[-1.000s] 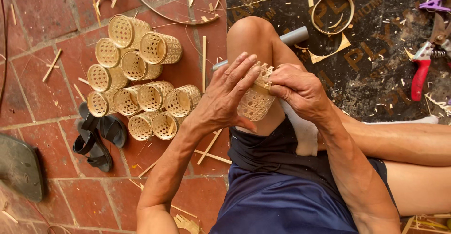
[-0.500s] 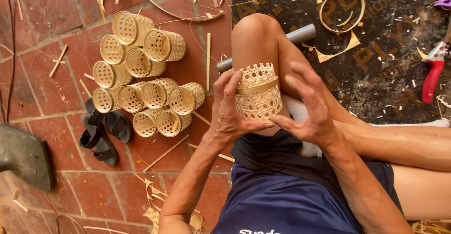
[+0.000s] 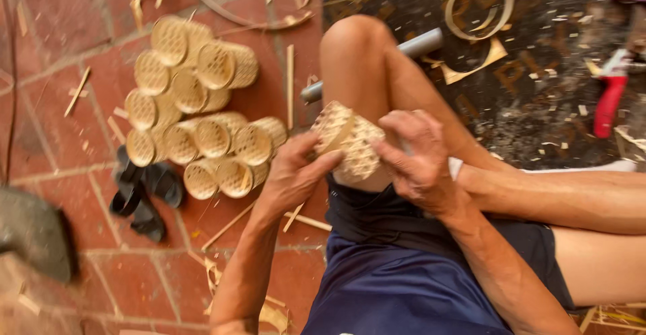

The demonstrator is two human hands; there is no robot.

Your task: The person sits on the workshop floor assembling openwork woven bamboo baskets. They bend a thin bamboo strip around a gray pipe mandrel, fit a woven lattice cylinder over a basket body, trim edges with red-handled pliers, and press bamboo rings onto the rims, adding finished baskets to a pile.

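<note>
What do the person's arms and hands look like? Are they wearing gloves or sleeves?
No gloves and no sleeves. The left hand and the right hand are bare, and both forearms are bare right down to the bottom edge of the picture. No watch, ring or bracelet shows. The only clothing in view is dark blue shorts over the lap.

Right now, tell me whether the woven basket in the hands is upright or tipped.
Tipped: the woven basket lies on its side between left hand and right hand, one flat round end facing up-left.
</note>
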